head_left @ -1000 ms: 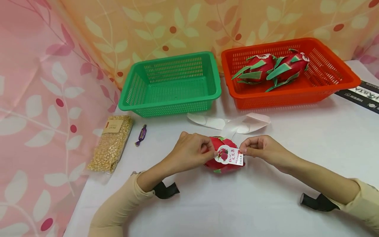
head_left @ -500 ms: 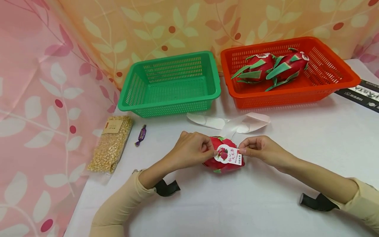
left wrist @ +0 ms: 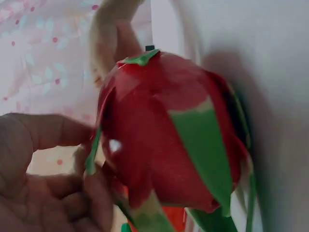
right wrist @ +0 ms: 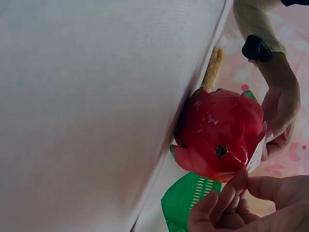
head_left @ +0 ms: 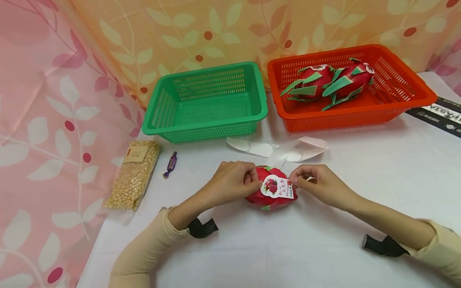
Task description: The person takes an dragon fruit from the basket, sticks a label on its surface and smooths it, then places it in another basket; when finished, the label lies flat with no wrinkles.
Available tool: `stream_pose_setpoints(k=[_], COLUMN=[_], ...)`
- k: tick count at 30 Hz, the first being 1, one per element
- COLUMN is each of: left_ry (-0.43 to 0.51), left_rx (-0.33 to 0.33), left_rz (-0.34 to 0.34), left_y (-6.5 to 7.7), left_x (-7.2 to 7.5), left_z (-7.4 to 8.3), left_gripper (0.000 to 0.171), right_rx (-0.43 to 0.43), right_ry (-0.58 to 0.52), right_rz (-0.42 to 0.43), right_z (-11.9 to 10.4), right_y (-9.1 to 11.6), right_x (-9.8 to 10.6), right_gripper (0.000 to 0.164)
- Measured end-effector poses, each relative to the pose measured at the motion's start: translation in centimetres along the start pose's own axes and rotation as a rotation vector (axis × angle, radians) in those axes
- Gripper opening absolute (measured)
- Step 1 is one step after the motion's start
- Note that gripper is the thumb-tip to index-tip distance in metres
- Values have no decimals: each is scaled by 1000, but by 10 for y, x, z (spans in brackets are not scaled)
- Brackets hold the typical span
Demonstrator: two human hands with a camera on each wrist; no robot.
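A red dragon fruit [head_left: 254,199] with green-tipped scales lies on the white table. A white label [head_left: 277,187] with a dragon fruit picture and printed characters lies over its top. My left hand [head_left: 230,182] pinches the label's left edge between thumb and index finger. On the other side, my right hand [head_left: 324,185] pinches the label's right end, fingertips right at the fruit. In the right wrist view the label [right wrist: 257,155] shows edge-on beside the fruit's dark end spot. The left wrist view has the thumb and fingers close to a green scale tip [left wrist: 94,152].
Behind stand a green basket [head_left: 205,130] and a red basket [head_left: 342,116] with two dragon fruits [head_left: 313,82]. A curled label backing strip [head_left: 257,149] lies just behind the fruit. A bag of corn kernels [head_left: 133,180] and a purple-wrapped candy [head_left: 170,165] are at left.
The label's right end has come down closer against the fruit. My right fingertips have shifted slightly up and left along its edge. My left hand has stayed nearly still.
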State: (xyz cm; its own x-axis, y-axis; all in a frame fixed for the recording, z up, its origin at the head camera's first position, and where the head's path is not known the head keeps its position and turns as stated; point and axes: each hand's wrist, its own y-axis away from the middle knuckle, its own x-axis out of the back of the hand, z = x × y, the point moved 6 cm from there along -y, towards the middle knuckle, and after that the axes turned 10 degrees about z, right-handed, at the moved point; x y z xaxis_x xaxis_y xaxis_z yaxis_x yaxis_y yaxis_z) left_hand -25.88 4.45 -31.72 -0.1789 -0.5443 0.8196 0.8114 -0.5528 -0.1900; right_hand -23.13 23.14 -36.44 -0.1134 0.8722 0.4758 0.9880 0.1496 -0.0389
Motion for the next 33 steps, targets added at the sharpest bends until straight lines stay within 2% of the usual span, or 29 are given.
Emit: stream_pose_setpoints(k=[2, 4, 7, 9, 11, 15, 18, 21, 25, 29, 33], left_ry=[-18, -77, -198, -266, -278, -249, -208, -185, -162, -136, -156], left_rx=[-78, -191, -349, -403, -399, -340, -322, -317, -323, -320, -327], left_rz=[90, 193, 314, 347, 348, 300, 240, 179, 140, 180, 265], left_y=[3, 9, 19, 25, 28, 29, 30, 30, 31, 31, 30], left_x=[1, 1, -3, -9, -14, -20, -20, -20, -20, -21, -21], left_z=[6, 17, 32, 37, 37, 33, 31, 28, 24, 22, 25], left_gripper=[10, 8, 25, 33, 38, 45, 46, 46, 46, 44, 37], right_rx=[39, 59, 66, 105, 165, 320, 375, 396, 386, 395, 455], right_ry=[55, 92, 124, 165, 206, 292, 289, 221, 90, 54, 72], right_rz=[37, 71, 125, 183, 246, 360, 388, 349, 230, 186, 213], right_z=[-3, -6, -10, -14, -19, -27, -28, -26, -23, -21, -23], right_y=[1, 2, 6, 8, 11, 14, 15, 14, 12, 12, 14], right_x=[1, 2, 4, 8, 11, 17, 17, 13, 2, -6, -9], right_gripper=[10, 11, 14, 16, 22, 39, 43, 41, 40, 40, 42])
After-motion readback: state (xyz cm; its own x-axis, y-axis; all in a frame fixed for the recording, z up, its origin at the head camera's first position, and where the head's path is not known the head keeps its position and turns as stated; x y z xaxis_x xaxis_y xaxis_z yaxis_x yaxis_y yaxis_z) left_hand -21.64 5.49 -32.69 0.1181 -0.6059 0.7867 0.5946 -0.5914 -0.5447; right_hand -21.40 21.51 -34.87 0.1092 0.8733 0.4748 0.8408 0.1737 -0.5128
